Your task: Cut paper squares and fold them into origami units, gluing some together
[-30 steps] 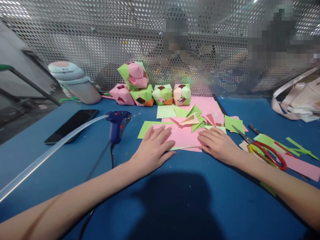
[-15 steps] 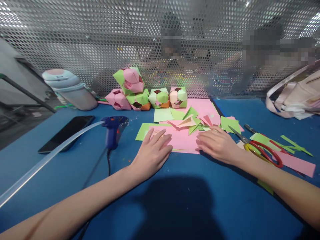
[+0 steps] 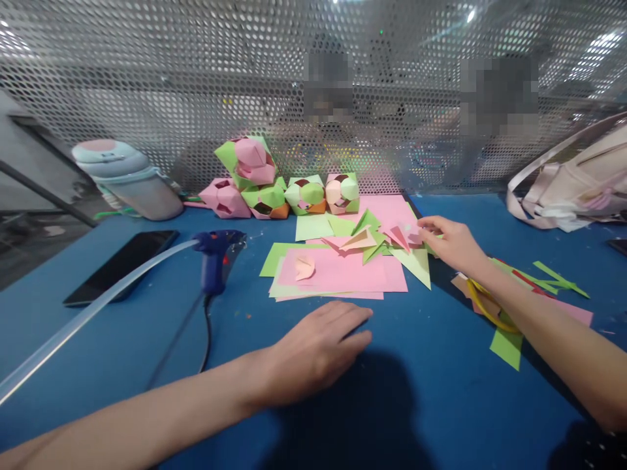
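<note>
My left hand (image 3: 323, 346) hovers over or rests on the blue tabletop in front of the paper stack, fingers stretched forward and nothing in them. At the right end of the loose papers, my right hand (image 3: 453, 243) has its thumb and fingers bent around the edge of a green paper square (image 3: 432, 250), which it partly covers. Between the hands lies a stack of pink paper sheets (image 3: 353, 267) with green ones beneath. A small folded peach paper piece (image 3: 304, 267) sits on its left part. Folded green and pink pieces (image 3: 369, 238) are heaped behind the stack.
Several folded paper balls (image 3: 304, 194) stand along the perforated metal panel (image 3: 274, 65). At left are a blue glue gun (image 3: 215, 261) with a long glue stick, a phone (image 3: 122, 267) and a bottle (image 3: 132, 179). Yellow-handled scissors (image 3: 482, 303) and paper scraps lie under my right forearm.
My left hand has drawn back off the stack toward me, uncovering the folded peach piece. My right hand has moved right and away from me, from the stack to the loose papers. The view shifted slightly.
</note>
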The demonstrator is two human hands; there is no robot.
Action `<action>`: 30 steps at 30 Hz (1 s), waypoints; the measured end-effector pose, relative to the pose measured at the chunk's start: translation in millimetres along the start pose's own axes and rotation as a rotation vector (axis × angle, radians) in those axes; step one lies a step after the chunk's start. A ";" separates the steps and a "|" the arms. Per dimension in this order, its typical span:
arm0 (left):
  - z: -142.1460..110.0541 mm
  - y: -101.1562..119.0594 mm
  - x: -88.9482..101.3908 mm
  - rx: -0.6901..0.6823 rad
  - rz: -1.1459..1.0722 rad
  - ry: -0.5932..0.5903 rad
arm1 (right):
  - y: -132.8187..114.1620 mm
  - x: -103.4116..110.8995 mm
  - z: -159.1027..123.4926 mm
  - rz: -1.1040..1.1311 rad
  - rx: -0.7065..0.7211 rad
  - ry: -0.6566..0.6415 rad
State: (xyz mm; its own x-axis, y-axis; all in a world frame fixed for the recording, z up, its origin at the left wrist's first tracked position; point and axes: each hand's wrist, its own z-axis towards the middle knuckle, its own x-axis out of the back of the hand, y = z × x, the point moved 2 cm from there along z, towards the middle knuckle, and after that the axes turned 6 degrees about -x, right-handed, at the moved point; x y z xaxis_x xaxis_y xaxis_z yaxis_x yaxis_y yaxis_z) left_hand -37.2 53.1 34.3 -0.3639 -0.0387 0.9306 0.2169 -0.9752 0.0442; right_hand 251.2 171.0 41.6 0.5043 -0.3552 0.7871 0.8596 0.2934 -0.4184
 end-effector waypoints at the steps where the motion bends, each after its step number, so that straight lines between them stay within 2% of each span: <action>1: 5.3 0.5 -0.8 0.019 -0.036 0.006 | 0.2 -6.7 -0.7 -0.012 0.007 -0.034; 5: 19.7 -2.3 -11.1 0.091 -0.207 0.081 | -6.4 -28.0 -5.1 -0.134 0.089 -0.032; 10: 17.9 -11.8 -28.6 0.192 -0.391 0.203 | -2.5 -35.2 -5.2 -0.315 0.137 0.024; 12: 15.6 -16.5 -30.7 0.264 -0.462 0.247 | 3.5 -31.1 -3.1 -0.318 0.127 0.034; 14: 13.9 -21.2 -29.7 0.368 -0.554 0.295 | 5.8 -21.3 -1.8 -0.303 0.113 0.098; 17: 10.7 -28.4 -27.4 0.607 -0.777 0.384 | -6.8 -1.2 -7.9 -0.216 0.125 0.267; 18: 9.4 -30.6 -27.3 0.690 -0.877 0.425 | -15.7 3.7 -12.9 -0.174 0.142 0.288; 20: 7.2 -33.9 -28.0 0.793 -1.082 0.538 | -37.5 7.4 -26.5 -0.056 0.172 0.256; 22: 6.2 -36.3 -29.1 0.818 -1.238 0.662 | -60.0 1.9 -42.4 0.108 0.202 0.128; 24: 6.5 -37.4 -30.3 0.816 -1.340 0.740 | -77.5 -7.8 -57.2 0.213 0.230 0.056; 27: 8.2 -37.3 -32.1 0.837 -1.413 0.743 | -88.9 -23.1 -71.6 0.266 0.256 -0.053; 30: 9.0 -37.2 -32.5 0.880 -1.442 0.754 | -88.5 -31.8 -77.3 0.265 0.253 -0.116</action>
State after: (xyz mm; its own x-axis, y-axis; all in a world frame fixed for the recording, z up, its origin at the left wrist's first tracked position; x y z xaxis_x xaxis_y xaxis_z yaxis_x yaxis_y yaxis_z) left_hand -25.3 92.6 5.7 -0.8971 0.3005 -0.3238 -0.3289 0.0350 0.9437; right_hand 165.4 87.8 18.6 0.6813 -0.1387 0.7187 0.6458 0.5763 -0.5009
